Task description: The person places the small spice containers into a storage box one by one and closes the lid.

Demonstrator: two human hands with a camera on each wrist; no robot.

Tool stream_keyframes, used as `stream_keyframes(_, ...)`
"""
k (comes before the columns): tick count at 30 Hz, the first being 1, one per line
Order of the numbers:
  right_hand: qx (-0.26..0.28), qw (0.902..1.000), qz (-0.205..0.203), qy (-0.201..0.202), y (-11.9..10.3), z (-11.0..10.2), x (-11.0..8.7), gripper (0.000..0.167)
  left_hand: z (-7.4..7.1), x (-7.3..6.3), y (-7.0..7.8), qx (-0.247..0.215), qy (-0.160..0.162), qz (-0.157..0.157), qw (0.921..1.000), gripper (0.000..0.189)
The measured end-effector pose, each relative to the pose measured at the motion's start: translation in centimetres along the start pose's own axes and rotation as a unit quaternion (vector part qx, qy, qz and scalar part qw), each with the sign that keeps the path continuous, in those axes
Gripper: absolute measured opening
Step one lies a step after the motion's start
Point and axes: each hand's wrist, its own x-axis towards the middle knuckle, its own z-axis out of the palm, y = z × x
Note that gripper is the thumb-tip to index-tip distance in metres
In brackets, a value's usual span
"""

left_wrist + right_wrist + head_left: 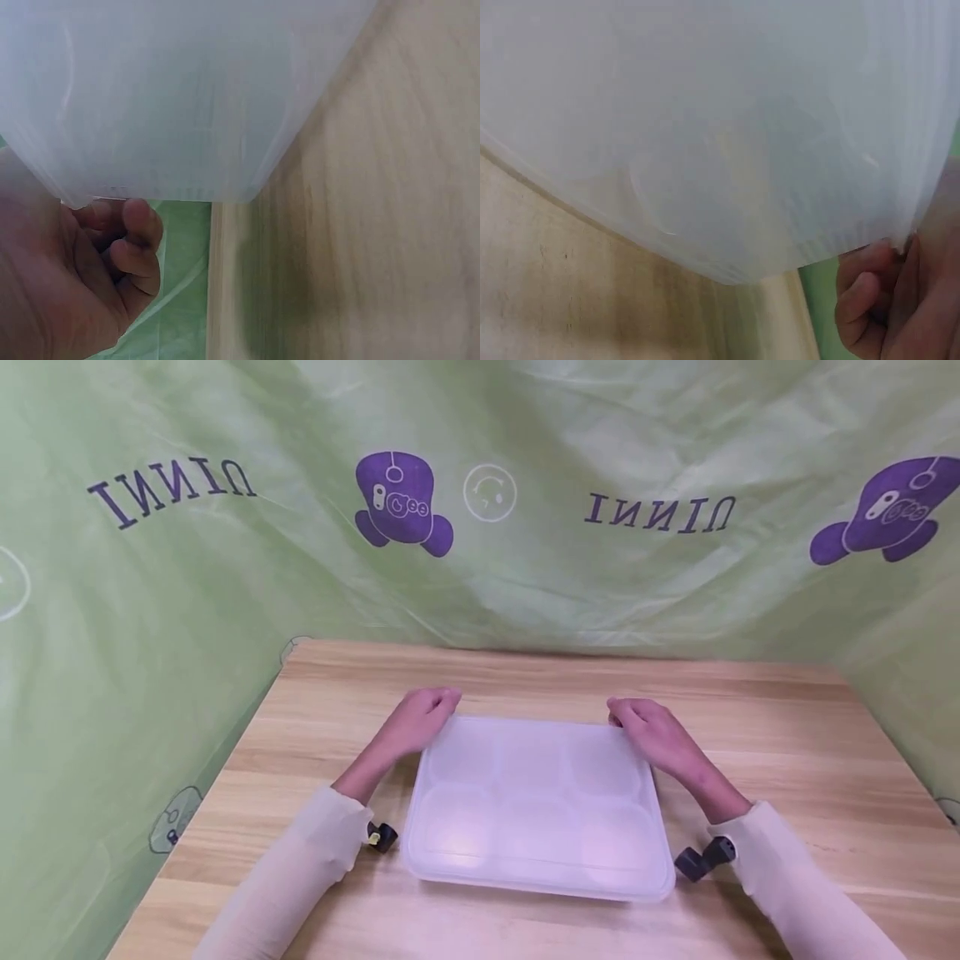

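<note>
A translucent white plastic storage box with a lid sits on the wooden table, and several rounded compartments show faintly through its top. At its far left corner, my left hand grips the edge with curled fingers. My right hand holds the far right corner in much the same way. In the left wrist view, the bent fingers are right at the rim below the clear side wall. The right wrist view has the thumb and curled fingers pinching the rim at the corner.
Wood-grain tabletop surrounds the box. A green printed cloth hangs behind the table and along both sides. Small black devices are at both wrists, beside the box's near part.
</note>
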Motion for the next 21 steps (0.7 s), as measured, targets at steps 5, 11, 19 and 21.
stream_keyframes(5,-0.015,0.9993,-0.034,-0.010,-0.1,0.1,-1.5,0.043,-0.2,-1.5,0.8,0.071,0.017,0.018,0.9972,0.046)
stream_keyframes(11,-0.030,0.9979,-0.054,-0.019,-0.5,0.5,-4.2,0.063,0.3,-4.4,2.0,0.085,0.003,-0.012,0.9963,0.058)
stream_keyframes(19,-0.061,0.9961,-0.061,-0.018,-1.2,1.2,-6.9,0.082,0.9,-7.5,2.7,0.082,-0.018,0.012,0.9964,0.080)
stream_keyframes(21,-0.079,0.9951,-0.058,-0.013,-1.6,1.3,-7.5,0.087,1.0,-8.2,2.9,0.090,-0.019,0.023,0.9955,0.082)
